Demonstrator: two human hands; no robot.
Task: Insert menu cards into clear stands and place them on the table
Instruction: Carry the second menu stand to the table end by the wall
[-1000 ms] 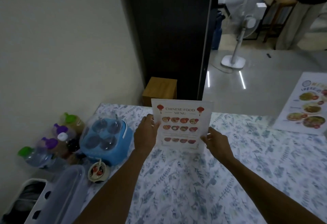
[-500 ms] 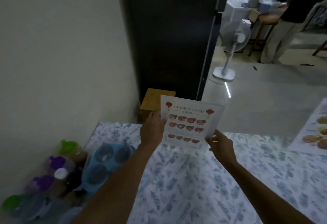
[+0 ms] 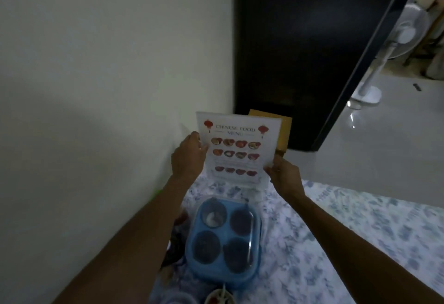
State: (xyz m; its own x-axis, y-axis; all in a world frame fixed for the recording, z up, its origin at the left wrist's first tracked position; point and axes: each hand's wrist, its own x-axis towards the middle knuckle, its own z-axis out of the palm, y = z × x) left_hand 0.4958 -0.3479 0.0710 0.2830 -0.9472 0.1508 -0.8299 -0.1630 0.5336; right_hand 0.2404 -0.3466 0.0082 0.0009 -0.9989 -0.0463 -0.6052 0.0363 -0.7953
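Note:
A clear stand holding a white "Chinese Food Menu" card (image 3: 236,146) with red lanterns and rows of dish photos is upright between my hands, over the far left corner of the table (image 3: 336,231). My left hand (image 3: 188,158) grips its left edge and my right hand (image 3: 283,175) grips its lower right corner. The stand's clear base shows just below the card; whether it touches the floral tablecloth I cannot tell.
A blue four-compartment condiment box (image 3: 224,240) with a clear lid sits directly in front of the stand. A small bowl (image 3: 219,300) is at the bottom edge. Beyond are the white wall, a wooden box (image 3: 283,133), a dark door and a standing fan (image 3: 374,80).
My hands have carried the stand with its card leftward toward the table's far left corner, behind the blue box. My view has swung left, so the other menu is out of sight.

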